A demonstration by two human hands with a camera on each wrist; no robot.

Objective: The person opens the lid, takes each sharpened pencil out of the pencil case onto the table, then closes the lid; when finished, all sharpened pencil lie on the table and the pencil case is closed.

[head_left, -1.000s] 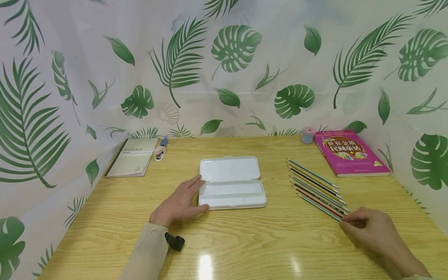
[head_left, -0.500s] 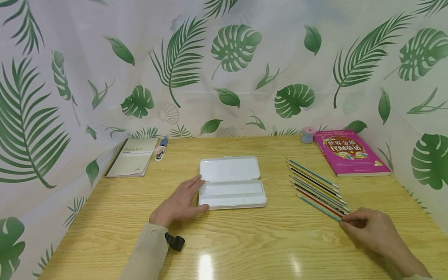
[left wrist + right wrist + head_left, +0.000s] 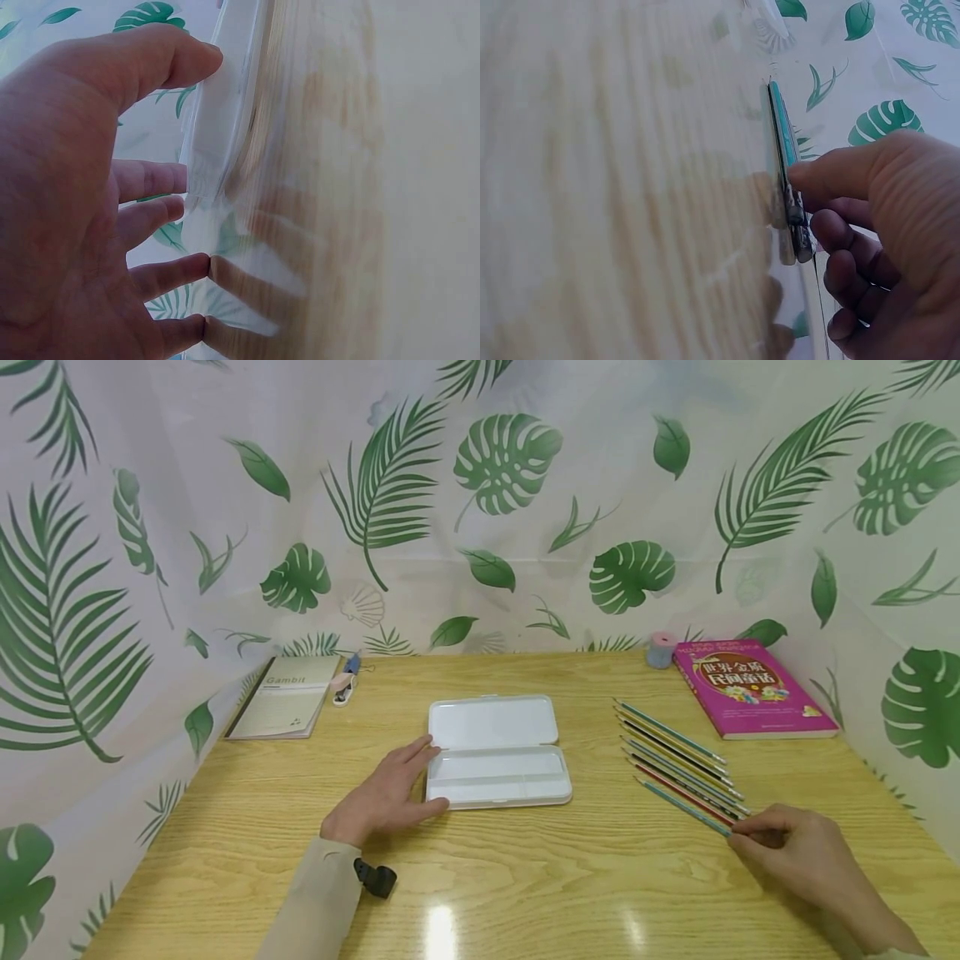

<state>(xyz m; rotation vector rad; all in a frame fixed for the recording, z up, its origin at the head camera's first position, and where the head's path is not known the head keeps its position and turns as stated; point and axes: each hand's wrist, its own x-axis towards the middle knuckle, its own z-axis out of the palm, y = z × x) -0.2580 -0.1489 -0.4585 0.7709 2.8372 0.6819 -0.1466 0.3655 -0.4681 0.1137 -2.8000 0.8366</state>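
Note:
A white pencil case (image 3: pixel 492 723) lies unfolded on the table, its lid tilted back behind a tray with a divider. My left hand (image 3: pixel 384 795) rests against the case's left end, thumb on the near corner, fingers spread along the side. In the left wrist view the thumb touches the case edge (image 3: pixel 225 105) and the fingers are fairly straight. To the right, several pencils (image 3: pixel 670 750) lie in a slanted row, tips pointing away. My right hand (image 3: pixel 798 858) pinches the rear end of the nearest, teal pencil (image 3: pixel 681 805) between thumb and index finger; other fingers curl loosely.
A notebook (image 3: pixel 285 697), a stapler (image 3: pixel 342 689) and a blue binder clip (image 3: pixel 352 663) sit at the back left. At the back right are a magenta book (image 3: pixel 750 687) and a small pink-and-blue object (image 3: pixel 660 650). A leaf-patterned curtain (image 3: pixel 480 527) encloses the table (image 3: pixel 540 893).
The teal pencil's tip has swung slightly toward the table's front, widening its gap from the red pencil. My left hand and the pencil case have stayed still.

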